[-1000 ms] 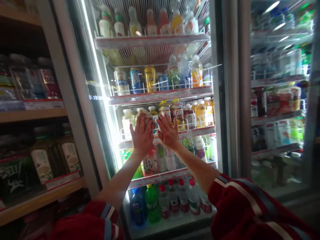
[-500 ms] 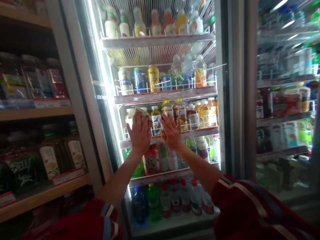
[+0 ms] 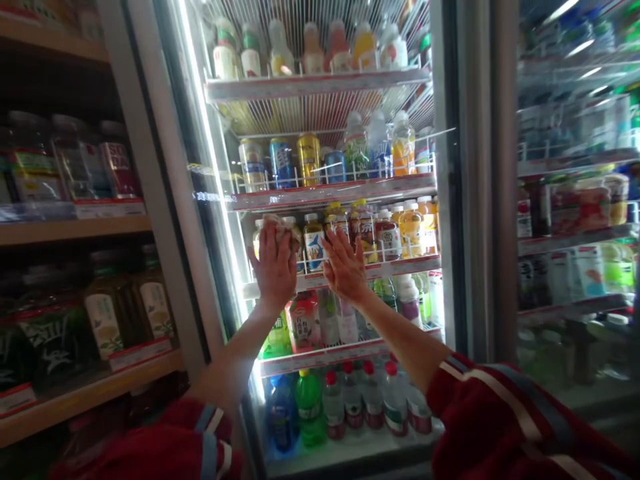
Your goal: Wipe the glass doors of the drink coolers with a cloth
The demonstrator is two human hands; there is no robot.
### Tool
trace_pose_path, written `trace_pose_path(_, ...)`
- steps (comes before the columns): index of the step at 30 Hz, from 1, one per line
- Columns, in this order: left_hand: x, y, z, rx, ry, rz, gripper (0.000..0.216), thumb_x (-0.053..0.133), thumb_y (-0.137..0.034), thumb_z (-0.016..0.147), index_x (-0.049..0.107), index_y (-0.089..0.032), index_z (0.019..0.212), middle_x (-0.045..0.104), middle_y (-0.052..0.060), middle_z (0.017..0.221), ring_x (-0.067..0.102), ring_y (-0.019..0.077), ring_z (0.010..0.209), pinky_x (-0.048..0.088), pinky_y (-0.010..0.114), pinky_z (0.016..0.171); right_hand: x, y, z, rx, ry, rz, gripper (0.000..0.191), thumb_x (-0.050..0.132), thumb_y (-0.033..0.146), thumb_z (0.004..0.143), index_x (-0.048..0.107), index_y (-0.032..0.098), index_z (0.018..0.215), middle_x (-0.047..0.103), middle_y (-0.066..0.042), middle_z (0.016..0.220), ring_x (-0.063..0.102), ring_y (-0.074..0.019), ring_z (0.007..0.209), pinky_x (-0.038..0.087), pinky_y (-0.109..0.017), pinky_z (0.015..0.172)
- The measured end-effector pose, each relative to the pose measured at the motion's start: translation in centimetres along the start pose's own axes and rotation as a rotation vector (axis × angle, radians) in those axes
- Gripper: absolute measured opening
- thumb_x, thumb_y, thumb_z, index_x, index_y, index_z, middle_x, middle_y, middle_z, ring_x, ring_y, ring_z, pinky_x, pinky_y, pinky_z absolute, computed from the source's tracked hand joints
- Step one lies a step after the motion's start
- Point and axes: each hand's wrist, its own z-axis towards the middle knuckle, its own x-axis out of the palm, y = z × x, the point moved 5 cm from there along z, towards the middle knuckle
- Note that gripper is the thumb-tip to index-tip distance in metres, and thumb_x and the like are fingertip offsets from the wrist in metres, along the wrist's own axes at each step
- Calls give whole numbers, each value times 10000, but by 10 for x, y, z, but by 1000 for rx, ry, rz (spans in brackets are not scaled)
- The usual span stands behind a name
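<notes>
My left hand (image 3: 273, 268) presses a crumpled, pale cloth (image 3: 287, 230) flat against the glass door (image 3: 214, 195) of a lit drinks fridge. The cloth shows above and beside the fingertips; its underside is hidden. To the right, my right hand (image 3: 346, 268) lies with fingers stretched out on the same glass, holding nothing. Behind the glass, between the two hands, stands a bottle with a blue-and-white label (image 3: 314, 245). Tea bottles with yellow caps (image 3: 361, 223) are just beyond my right fingertips.
Inside the fridge, shelves (image 3: 320, 85) carry bottles and cans, with a green bottle (image 3: 309, 407) low down. Bottled drinks fill a wooden shelf (image 3: 75, 230) on the left. A metal door frame (image 3: 487, 200) separates another drinks fridge (image 3: 575, 233) on the right.
My left hand and the cloth have shifted slightly left across the glass. My right hand stays in nearly the same spot on the door. The view has tilted a little.
</notes>
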Motion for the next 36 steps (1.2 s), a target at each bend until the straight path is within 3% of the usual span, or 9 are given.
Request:
trace_pose_path(6, 21, -45, -13, 137, 91, -82, 407, 422, -279, 915, 473, -214, 1314, 389, 105, 1449, 231, 202, 1400, 37, 446, 1167, -1, 0, 1, 11, -32, 27, 489, 344, 287, 912, 387, 174, 1386, 437, -96, 1423, 244, -208, 1396, 122, -486, 1151)
trace_pose_path(11, 14, -31, -11, 154, 72, -41, 400, 435, -291, 913, 480, -225, 1305, 409, 105, 1437, 278, 210, 1383, 14, 459, 1159, -2, 0, 1, 5, -32, 14, 497, 335, 288, 914, 361, 175, 1397, 440, -96, 1420, 276, -205, 1384, 122, -475, 1152)
trace_pose_path(16, 0, -2, -5, 28, -2, 4, 432, 448, -300, 902, 454, -196, 1322, 348, 128, 1470, 227, 225, 1402, 49, 471, 1158, -2, -1, -1, 4, -29, 33, 536, 342, 302, 910, 291, 177, 1429, 400, -90, 1448, 236, -210, 1399, 121, -490, 1154)
trace_pose_path(20, 12, -26, -8, 60, 83, -88, 451, 383, -279, 917, 397, -163, 1353, 323, 137, 1483, 154, 212, 1419, 127, 473, 1159, -5, -1, -1, 3, -47, 40, 515, 337, 307, 918, 315, 183, 1417, 408, -92, 1441, 245, -210, 1396, 139, -496, 1150)
trace_pose_path(25, 26, -52, -8, 65, 142, -250, 508, 256, -251, 940, 221, -141, 1435, 286, 116, 1504, 113, 154, 1422, 204, 385, 1166, -11, 13, 11, -75, -61, 97, 466, 270, 298, 918, 470, 165, 1317, 430, -81, 1422, 264, -180, 1386, 188, -422, 1156)
trace_pose_path(28, 20, -44, -7, 133, 148, -344, 580, 283, -304, 929, 128, -127, 1459, 230, 124, 1524, 147, 189, 1419, 230, 379, 1156, -10, 25, 20, -114, -10, 143, 479, 270, 315, 913, 480, 153, 1312, 396, -74, 1446, 240, -162, 1394, 231, -381, 1145)
trace_pose_path(32, 5, -18, -11, 251, 181, -323, 693, 382, -414, 890, 123, -123, 1463, 192, 150, 1530, 148, 253, 1418, 171, 451, 1158, -6, 33, 23, -56, 58, 82, 445, 324, 368, 923, 458, 247, 1330, 385, -30, 1459, 227, -174, 1398, 194, -444, 1144)
trace_pose_path(36, -2, 7, -11, 87, 40, -172, 575, 362, -356, 919, 232, -157, 1442, 265, 154, 1504, 161, 223, 1417, 113, 465, 1156, 1, 41, 25, -4, 54, 6, 390, 377, 426, 920, 529, 276, 1246, 397, -33, 1451, 231, -207, 1395, 168, -496, 1132)
